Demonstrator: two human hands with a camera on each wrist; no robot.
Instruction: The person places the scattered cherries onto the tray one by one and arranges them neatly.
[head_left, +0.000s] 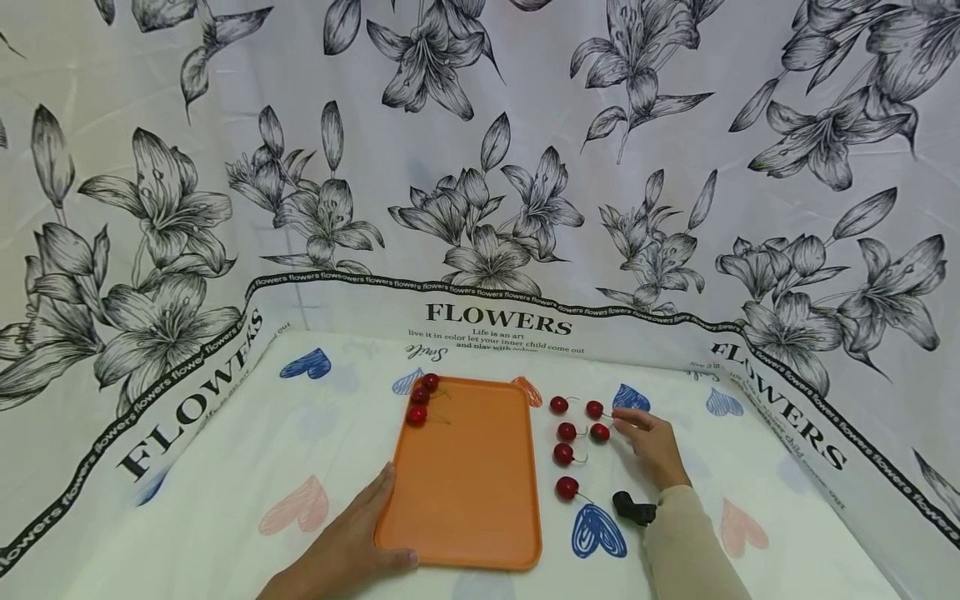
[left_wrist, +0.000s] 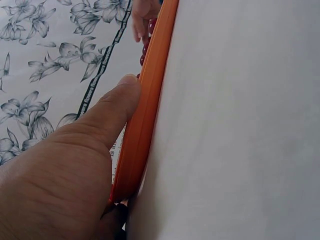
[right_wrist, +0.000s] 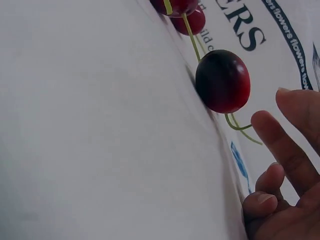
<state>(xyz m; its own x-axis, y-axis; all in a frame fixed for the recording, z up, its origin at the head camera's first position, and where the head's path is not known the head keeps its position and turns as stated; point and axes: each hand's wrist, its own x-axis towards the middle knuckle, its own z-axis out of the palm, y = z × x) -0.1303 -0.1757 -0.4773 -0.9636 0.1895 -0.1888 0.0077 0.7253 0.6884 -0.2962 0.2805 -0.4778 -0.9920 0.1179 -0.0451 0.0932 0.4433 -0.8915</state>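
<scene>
From my end, I see the left hand spread wide at the near left corner of the orange tray, its fingers along the left side and its thumb at the near edge. Three cherries sit bunched in the tray's far left corner, their stems pointing right. Six loose cherries lie on the white cloth to the right of the tray, four in a rough column and two beside its far end.

I have the right hand at the farther cherry of that pair, fingertips right by its stem. The right wrist view shows a narrow gap between thumb and index finger, the other fingers bent; I can't tell whether the fingertip touches the stem. A black device sits beside the beige sleeve.
</scene>
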